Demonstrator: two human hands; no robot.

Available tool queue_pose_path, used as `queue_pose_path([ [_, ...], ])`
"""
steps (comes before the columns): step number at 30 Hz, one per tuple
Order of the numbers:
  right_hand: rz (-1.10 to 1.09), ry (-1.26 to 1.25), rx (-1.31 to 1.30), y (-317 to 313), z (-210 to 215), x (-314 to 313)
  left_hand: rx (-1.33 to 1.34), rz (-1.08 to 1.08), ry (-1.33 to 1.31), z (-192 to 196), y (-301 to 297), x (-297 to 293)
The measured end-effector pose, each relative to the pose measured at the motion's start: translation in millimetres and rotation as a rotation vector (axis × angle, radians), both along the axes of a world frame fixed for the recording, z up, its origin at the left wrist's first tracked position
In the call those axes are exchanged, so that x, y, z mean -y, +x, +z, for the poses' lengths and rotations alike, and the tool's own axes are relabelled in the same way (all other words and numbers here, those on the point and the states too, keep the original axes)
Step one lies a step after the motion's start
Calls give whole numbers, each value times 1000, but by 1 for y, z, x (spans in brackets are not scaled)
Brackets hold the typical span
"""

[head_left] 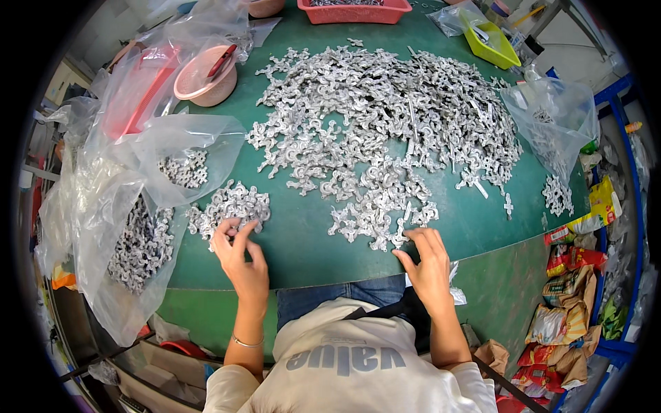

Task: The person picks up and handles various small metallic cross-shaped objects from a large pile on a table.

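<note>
Small silver-grey metal castings with rounded lobes cover much of the green table, heaped in a wide pile (385,103). My right hand (428,265) is at the near edge of that pile, with thumb and forefinger closing on a small metal casting (399,239). On the left, a smaller heap of castings (237,204) lies apart from the main one. My left hand (241,261) reaches to its near side. Its fingers are bent and apart, with nothing visible between them, though the heap's edge partly blends with the fingertips.
Clear plastic bags (141,227) holding castings lie along the left edge; another bag (551,120) is at the right. A pink bowl (200,86) with a red-handled tool stands far left. Red (354,12) and yellow-green trays (492,47) sit at the back. A blue rack (630,275) stands at right.
</note>
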State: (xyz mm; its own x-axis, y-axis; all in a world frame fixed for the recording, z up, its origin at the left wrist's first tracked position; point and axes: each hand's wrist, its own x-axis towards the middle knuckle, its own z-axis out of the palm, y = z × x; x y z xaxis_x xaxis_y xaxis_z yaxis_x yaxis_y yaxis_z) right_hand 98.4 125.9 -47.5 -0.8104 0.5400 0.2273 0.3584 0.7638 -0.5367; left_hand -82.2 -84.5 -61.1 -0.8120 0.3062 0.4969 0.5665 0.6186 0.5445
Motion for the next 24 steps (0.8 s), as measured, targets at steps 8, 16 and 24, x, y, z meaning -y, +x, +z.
queue_pose_path([
  [8, -119, -839, -373, 12, 7, 0, 368, -547, 197, 35, 45, -39],
  [16, -110, -1278, -504, 8, 29, 25, 778, -836, 472, 48, 78, -72],
  [24, -49, -1208, -557, 14, 39, 31, 1265, -846, 732, 49, 74, -66],
])
